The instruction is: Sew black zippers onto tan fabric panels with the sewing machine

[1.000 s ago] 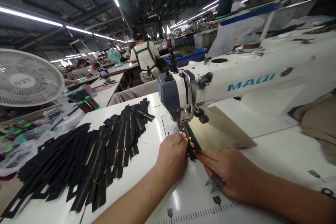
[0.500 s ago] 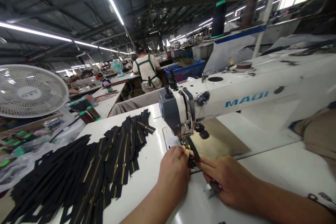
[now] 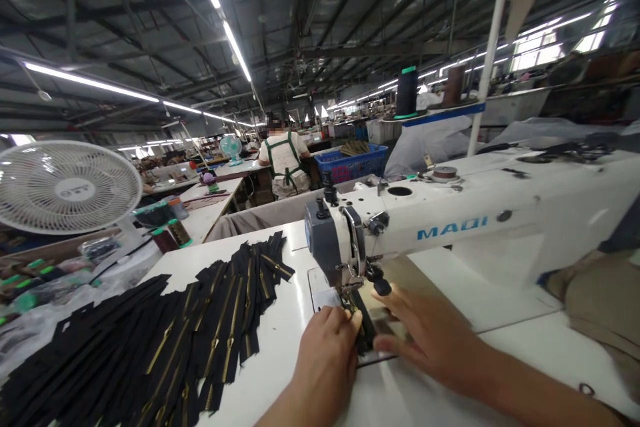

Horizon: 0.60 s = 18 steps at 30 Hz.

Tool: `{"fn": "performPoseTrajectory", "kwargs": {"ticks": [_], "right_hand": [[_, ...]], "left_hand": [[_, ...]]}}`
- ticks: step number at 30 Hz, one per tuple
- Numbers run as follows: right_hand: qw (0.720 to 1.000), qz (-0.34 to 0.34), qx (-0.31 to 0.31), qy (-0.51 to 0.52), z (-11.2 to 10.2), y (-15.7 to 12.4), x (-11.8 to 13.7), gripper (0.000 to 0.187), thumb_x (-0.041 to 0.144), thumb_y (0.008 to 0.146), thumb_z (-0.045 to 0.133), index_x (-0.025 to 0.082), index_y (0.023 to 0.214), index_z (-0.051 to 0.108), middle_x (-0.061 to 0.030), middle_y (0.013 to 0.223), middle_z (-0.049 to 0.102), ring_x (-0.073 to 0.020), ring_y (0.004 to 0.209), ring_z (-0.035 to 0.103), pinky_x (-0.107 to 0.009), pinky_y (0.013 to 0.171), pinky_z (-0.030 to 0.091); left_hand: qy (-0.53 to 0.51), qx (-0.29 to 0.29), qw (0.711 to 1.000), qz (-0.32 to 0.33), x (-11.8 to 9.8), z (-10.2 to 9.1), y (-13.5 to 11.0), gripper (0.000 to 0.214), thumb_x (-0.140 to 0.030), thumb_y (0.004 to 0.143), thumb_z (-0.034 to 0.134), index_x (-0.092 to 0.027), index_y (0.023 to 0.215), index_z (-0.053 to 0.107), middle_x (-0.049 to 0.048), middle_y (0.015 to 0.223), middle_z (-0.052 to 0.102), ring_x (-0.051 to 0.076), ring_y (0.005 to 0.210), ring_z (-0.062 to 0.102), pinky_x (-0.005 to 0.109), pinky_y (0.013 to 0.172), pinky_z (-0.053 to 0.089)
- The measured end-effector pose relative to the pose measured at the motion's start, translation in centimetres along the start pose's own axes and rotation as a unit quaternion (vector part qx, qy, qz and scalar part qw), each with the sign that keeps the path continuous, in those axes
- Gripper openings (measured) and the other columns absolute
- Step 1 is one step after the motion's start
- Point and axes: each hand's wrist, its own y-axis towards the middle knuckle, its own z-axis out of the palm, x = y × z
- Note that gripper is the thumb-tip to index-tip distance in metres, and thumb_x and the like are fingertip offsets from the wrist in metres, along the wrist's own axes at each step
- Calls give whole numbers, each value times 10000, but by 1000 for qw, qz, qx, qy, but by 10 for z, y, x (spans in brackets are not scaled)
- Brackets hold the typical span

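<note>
My left hand [image 3: 326, 355] is closed at the front of the sewing machine [image 3: 340, 240], its fingertips pinching a black zipper [image 3: 367, 323] just below the presser foot. Brass-coloured metal shows beside those fingertips. My right hand [image 3: 430, 330] lies to the right of the zipper with thumb and fingers apart, its fingertips over a khaki fabric piece [image 3: 413, 277] under the machine arm. Its palm side is hidden from me. Many black zippers [image 3: 220, 320] with brass teeth lie in an overlapping pile left of my hands.
A white fan [image 3: 75, 188] stands at the left, near thread spools [image 3: 179, 232]. Brown fabric [image 3: 590, 307] lies at the right. Behind the machine are a blue basket [image 3: 353, 163] and a person [image 3: 285, 160] seen from behind. A black thread cone [image 3: 407, 93] stands on a rack.
My right hand has moved away from the zipper and spread its fingers. The small metal snips seen under it before no longer show. The left hand stays at the zipper; the view has shifted slightly.
</note>
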Motion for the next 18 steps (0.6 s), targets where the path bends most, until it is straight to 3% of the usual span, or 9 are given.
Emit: {"fn": "performPoseTrajectory", "kwargs": {"ticks": [3,7,14,18], "right_hand": [[999,-12,52,9,-4,18,-12,267,316,946,425,190,1041,641,-100,912,635,-222,775,598,-331,660,447],[994,-13,95,46,2,30,-21,230,265,934,463,205,936,685,-64,843,649,-205,791,597,-304,663,414],[995,-42,7,85,18,26,-26,166,248,889,553,228,851,713,-17,779,671,-164,704,595,-269,602,378],[999,-12,-26,43,20,23,-19,190,259,892,539,220,828,714,-25,787,662,-148,683,578,-255,598,369]], "left_hand": [[27,16,999,8,0,-1,1,281,-70,833,510,-175,1082,588,92,1005,613,255,890,548,413,762,525],[33,27,999,5,-1,-2,3,282,-68,832,517,-168,1084,595,95,1009,608,258,894,541,417,763,522],[28,29,999,17,1,-4,5,317,-52,819,510,-158,1106,590,102,1013,588,263,904,527,432,768,518],[31,17,998,48,4,-1,4,305,-92,863,476,-147,1148,569,114,1015,567,262,934,524,434,789,511]]}}
